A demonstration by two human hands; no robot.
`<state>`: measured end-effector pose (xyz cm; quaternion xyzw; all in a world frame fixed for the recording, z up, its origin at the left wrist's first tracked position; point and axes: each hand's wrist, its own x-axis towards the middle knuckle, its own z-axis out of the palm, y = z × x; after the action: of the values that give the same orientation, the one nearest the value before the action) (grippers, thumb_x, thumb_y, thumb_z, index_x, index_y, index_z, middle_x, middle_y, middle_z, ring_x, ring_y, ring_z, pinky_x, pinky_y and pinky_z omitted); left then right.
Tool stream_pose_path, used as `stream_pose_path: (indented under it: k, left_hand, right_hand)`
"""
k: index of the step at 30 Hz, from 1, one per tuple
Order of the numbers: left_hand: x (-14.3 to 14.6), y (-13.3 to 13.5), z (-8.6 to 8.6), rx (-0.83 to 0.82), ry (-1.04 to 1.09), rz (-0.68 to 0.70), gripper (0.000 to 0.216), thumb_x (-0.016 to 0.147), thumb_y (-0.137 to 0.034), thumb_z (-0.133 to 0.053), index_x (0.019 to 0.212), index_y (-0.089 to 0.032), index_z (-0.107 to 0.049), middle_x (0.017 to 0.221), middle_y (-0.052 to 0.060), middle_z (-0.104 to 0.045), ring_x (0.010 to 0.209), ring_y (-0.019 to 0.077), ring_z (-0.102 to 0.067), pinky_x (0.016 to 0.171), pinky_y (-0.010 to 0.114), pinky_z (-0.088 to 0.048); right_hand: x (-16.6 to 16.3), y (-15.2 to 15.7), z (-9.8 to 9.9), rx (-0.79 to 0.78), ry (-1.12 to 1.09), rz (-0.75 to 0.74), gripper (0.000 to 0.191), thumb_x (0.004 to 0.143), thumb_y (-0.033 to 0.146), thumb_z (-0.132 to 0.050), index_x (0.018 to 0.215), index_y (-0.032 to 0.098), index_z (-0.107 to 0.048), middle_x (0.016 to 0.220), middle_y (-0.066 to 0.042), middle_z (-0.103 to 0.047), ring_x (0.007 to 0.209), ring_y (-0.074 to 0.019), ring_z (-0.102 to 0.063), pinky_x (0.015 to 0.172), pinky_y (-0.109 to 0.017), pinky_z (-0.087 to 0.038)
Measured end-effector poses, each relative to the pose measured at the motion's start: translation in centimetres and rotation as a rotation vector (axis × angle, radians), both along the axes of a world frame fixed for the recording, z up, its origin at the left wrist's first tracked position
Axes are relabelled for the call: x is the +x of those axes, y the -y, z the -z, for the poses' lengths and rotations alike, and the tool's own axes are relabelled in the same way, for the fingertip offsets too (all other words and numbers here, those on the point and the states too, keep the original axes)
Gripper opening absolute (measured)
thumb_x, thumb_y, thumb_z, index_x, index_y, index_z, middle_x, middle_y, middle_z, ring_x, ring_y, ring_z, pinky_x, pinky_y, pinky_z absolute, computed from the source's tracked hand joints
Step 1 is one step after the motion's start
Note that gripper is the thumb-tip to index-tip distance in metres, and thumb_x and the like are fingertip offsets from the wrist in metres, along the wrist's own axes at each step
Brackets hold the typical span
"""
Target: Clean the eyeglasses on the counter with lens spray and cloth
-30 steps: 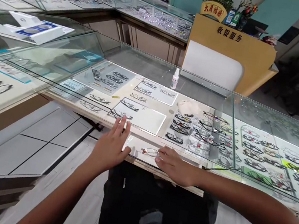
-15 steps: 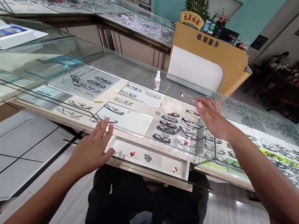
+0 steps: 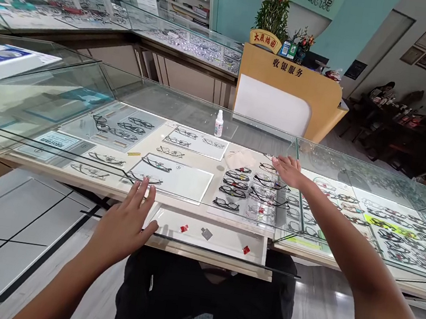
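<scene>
I sit at a glass display counter point(image 3: 188, 110) full of eyeglass frames. My left hand point(image 3: 123, 221) lies open, fingers spread, on the counter's near edge beside a pulled-out white tray point(image 3: 224, 244). The tray holds two small red tags point(image 3: 184, 228) and a grey square point(image 3: 206, 233). My right hand point(image 3: 288, 171) reaches far over the glass top and rests flat, fingers stretched out, above rows of black frames point(image 3: 235, 184). A thin frame seems to lie at its fingertips, but I cannot make it out clearly.
A small white spray bottle point(image 3: 219, 123) stands on the glass at the back, with a pale cloth point(image 3: 239, 159) inside the case below it. A yellow cashier desk point(image 3: 287, 93) stands beyond. More glass cases run along the left point(image 3: 29, 73) and right point(image 3: 390, 207).
My right hand left the pulled-out tray with a thin eyeglass frame, carried it up over the glass top and came down flat there. My left hand stayed at the counter edge.
</scene>
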<state>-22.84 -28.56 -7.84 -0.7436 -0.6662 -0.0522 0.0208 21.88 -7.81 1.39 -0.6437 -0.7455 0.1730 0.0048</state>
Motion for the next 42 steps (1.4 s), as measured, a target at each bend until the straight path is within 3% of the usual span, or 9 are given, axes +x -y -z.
stream_pose_path:
  k: [9,15,20,22,24,28,33,37,42]
  left_hand:
    - [0.0,-0.1,0.3,0.016,-0.002,0.004,0.078,0.101,-0.043,-0.038,0.166,0.0,-0.042,0.183,0.024,-0.017,0.17,0.0422,-0.022,0.105,0.054,-0.056]
    - [0.2,-0.1,0.0,-0.002,-0.007,0.003,0.079,0.102,-0.043,-0.037,0.167,0.002,-0.04,0.183,0.025,-0.015,0.17,0.0441,-0.022,0.103,0.056,-0.057]
    - [0.2,0.0,-0.2,-0.022,0.007,0.019,0.081,0.101,-0.045,-0.038,0.167,0.003,-0.039,0.183,0.026,-0.013,0.17,0.045,-0.019,0.104,0.057,-0.056]
    - [0.2,0.0,-0.3,-0.031,0.019,0.024,0.082,0.1,-0.045,-0.042,0.168,0.002,-0.038,0.183,0.026,-0.013,0.17,0.0457,-0.018,0.104,0.057,-0.057]
    - [0.2,0.0,-0.5,-0.04,0.026,0.018,0.083,0.099,-0.044,-0.045,0.169,-0.001,-0.037,0.183,0.026,-0.015,0.17,0.0455,-0.018,0.102,0.056,-0.058]
    - [0.4,0.1,-0.8,-0.044,0.034,0.009,0.083,0.099,-0.043,-0.047,0.17,-0.002,-0.035,0.183,0.026,-0.015,0.171,0.0438,-0.016,0.105,0.054,-0.057]
    - [0.6,0.3,-1.2,-0.068,0.034,-0.002,0.081,0.101,-0.042,-0.045,0.17,-0.002,-0.033,0.183,0.027,-0.015,0.171,0.0426,-0.016,0.106,0.054,-0.056]
    - [0.7,0.4,-1.3,-0.068,0.06,-0.011,0.08,0.101,-0.039,-0.046,0.17,-0.001,-0.034,0.182,0.026,-0.015,0.171,0.0434,-0.016,0.108,0.054,-0.055]
    - [0.5,0.5,-1.1,-0.059,0.083,-0.008,0.079,0.099,-0.036,-0.05,0.169,-0.003,-0.037,0.182,0.026,-0.013,0.171,0.0441,-0.016,0.107,0.056,-0.056]
  right_hand:
    - [0.3,-0.9,1.0,-0.018,0.018,-0.009,0.107,0.097,0.084,0.007,0.167,0.027,-0.05,0.186,-0.003,-0.023,0.175,-0.0362,-0.001,0.139,-0.062,0.005]
    - [-1.1,1.2,-1.7,-0.013,-0.008,-0.022,0.101,0.101,0.079,0.007,0.167,0.026,-0.05,0.185,-0.004,-0.028,0.175,-0.0356,-0.005,0.139,-0.061,0.004]
    - [-6.4,8.5,-5.8,0.001,-0.239,-0.343,0.096,0.102,0.084,-0.009,0.172,0.026,-0.038,0.185,-0.005,-0.026,0.174,-0.0364,-0.002,0.141,-0.062,-0.003]
    - [-9.2,12.0,-6.6,-0.092,-0.306,-0.52,0.095,0.103,0.085,-0.02,0.174,0.024,-0.033,0.185,-0.008,-0.025,0.174,-0.0382,-0.004,0.14,-0.065,-0.011]
    - [-11.8,14.8,-6.4,-0.216,-0.349,-0.679,0.097,0.104,0.084,-0.024,0.17,0.016,-0.039,0.179,-0.017,-0.036,0.171,-0.0381,-0.015,0.139,-0.061,-0.02]
    - [-15.8,16.9,-3.5,-0.398,-0.337,-0.8,0.1,0.104,0.084,-0.027,0.161,0.005,-0.05,0.167,-0.027,-0.047,0.156,-0.0408,-0.039,0.131,-0.061,-0.035]
    - [-19.7,15.5,2.6,-0.445,-0.249,-0.592,0.094,0.105,0.082,-0.021,0.151,0.011,-0.061,0.164,-0.025,-0.051,0.155,-0.042,-0.042,0.127,-0.062,-0.038]
    - [-23.1,13.8,8.5,-0.36,-0.185,-0.476,0.094,0.108,0.076,-0.016,0.156,0.004,-0.054,0.17,-0.028,-0.045,0.163,-0.0429,-0.034,0.133,-0.059,-0.028]
    - [-27.6,9.0,15.2,-0.034,-0.077,-0.304,0.087,0.109,0.069,-0.024,0.166,0.007,-0.042,0.177,-0.023,-0.037,0.151,-0.0453,-0.045,0.125,-0.058,-0.037]
